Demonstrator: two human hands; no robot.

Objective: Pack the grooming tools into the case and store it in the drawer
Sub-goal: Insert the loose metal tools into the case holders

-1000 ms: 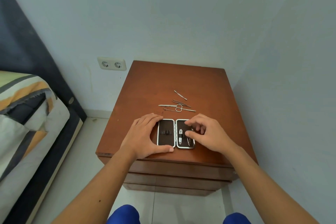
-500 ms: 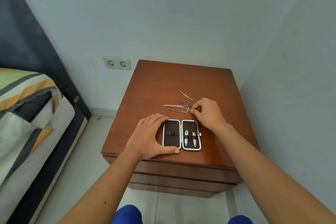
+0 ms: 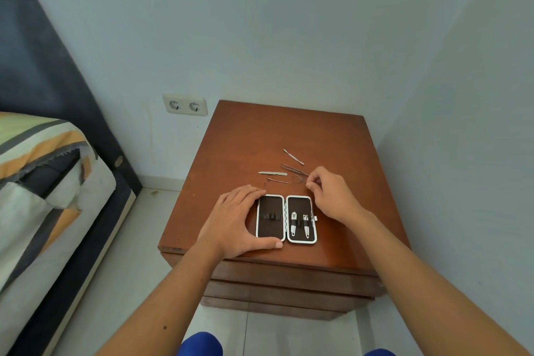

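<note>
With the open case steadied by the spread left hand, the scissors, pinched by the right hand, are best lifted level toward the case's empty left-half loops.

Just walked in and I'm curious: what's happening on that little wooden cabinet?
A person is packing a grooming kit. The left hand steadies the open case near the front edge of the nightstand. Two nail clippers already sit in the case's right half; the left half is empty. The right hand is pinching the small scissors behind the case. A file and a few thin tools lie loose nearby. The drawers look shut.
</note>
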